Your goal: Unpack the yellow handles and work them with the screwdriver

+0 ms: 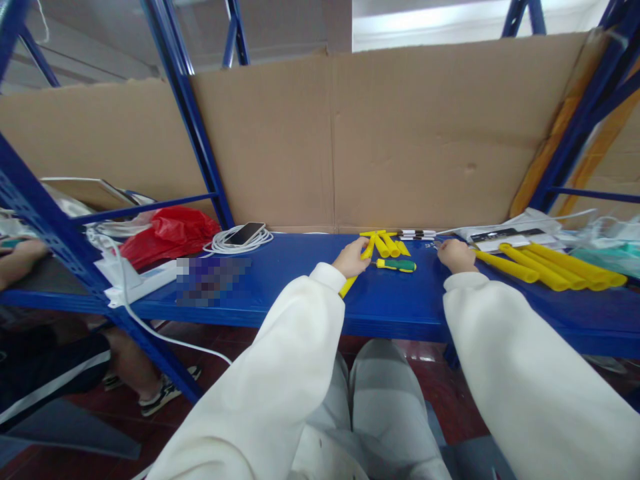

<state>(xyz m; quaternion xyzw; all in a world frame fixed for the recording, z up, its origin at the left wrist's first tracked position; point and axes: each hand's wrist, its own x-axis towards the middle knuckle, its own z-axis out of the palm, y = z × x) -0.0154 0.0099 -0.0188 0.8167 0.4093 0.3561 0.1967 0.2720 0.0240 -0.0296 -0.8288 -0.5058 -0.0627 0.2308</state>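
Note:
My left hand (351,258) is wrapped round a yellow tube (349,287) that slants over the blue shelf (290,267). Just right of it lies a screwdriver (397,265) with a green and yellow handle, and behind that are several short yellow pieces (387,245). My right hand (456,256) rests near small metal bits (431,246), its fingers closed; what they hold, if anything, is too small to make out. Several long yellow tubes (560,267) lie to the right of that hand.
Black and white pens (417,235) lie by the cardboard wall (400,133). A phone (246,233) rests on a coiled white cable (225,245), near a red bag (173,233). Blue posts (195,127) frame the shelf. Another person's hand (25,259) shows at far left.

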